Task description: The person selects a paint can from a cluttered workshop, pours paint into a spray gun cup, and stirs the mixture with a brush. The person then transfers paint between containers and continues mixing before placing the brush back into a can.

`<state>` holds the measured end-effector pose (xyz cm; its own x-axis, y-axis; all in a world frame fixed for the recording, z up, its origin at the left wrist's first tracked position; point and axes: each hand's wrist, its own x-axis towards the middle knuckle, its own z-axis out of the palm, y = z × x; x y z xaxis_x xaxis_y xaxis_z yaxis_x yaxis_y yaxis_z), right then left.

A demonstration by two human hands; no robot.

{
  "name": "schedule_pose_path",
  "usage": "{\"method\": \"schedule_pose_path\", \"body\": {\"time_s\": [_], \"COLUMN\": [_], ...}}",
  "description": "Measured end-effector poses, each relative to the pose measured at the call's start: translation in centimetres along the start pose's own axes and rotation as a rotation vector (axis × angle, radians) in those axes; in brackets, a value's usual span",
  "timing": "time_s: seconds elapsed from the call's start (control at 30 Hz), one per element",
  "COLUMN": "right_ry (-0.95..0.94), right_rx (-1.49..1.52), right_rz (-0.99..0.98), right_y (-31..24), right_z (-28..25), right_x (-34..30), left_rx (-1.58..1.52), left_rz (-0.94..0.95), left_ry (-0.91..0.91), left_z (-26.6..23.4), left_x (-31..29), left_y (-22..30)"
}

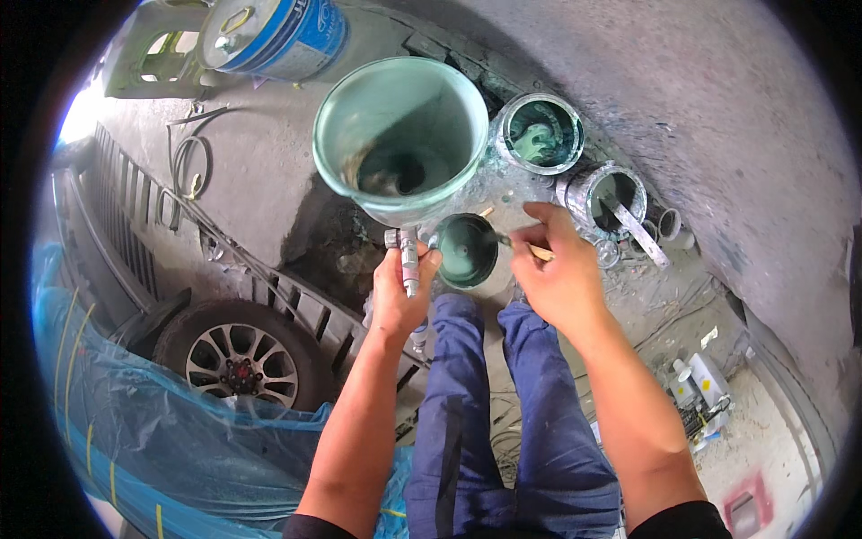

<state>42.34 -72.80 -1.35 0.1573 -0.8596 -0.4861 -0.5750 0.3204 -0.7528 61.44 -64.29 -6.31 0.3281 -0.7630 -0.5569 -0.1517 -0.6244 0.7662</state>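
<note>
My left hand (400, 292) is closed around the metal spray gun (409, 262), its pale green plastic cup (400, 135) tilted open toward me. My right hand (557, 269) pinches a thin wooden stick (539, 252) beside the round green lid (467, 249). Two paint-smeared tins (541, 133) stand just beyond on the concrete. A blue-and-white labelled bucket (278, 36) sits far left, well apart.

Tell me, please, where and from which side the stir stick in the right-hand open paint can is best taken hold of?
Grip the stir stick by its free lower end, which juts out over the rim of the paint can toward the lower right. Its other end sits down in the green paint, so coming from the right side probably meets the cleaner part.
</note>
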Motion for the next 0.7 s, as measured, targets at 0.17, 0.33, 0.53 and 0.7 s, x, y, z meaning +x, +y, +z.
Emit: {"method": "schedule_pose_path", "body": {"time_s": [0.17,0.33,0.53,0.7], "right_ry": [-0.18,-0.143,-0.041,0.025], "right_rx": [0.086,0.115,-0.032,0.679], "right_rz": [-0.365,-0.449,-0.208,0.114], "right_y": [0.1,0.3,1.0,-0.5], "right_z": [1.5,0.7,0.9,0.2], "right_x": [-1.6,-1.1,-1.0,-1.1], "left_rx": [-0.018,-0.085,-0.059,-0.17], "left_rz": [0.037,0.036,0.036,-0.03], "left_ry": [0.028,0.015,0.078,0.131], "left_z": [0.2,-0.5,-0.5,-0.8], "left_x": [0.1,0.7,0.5,0.7], "left_y": [-0.8,-2.0,-1.8,-2.5]}}
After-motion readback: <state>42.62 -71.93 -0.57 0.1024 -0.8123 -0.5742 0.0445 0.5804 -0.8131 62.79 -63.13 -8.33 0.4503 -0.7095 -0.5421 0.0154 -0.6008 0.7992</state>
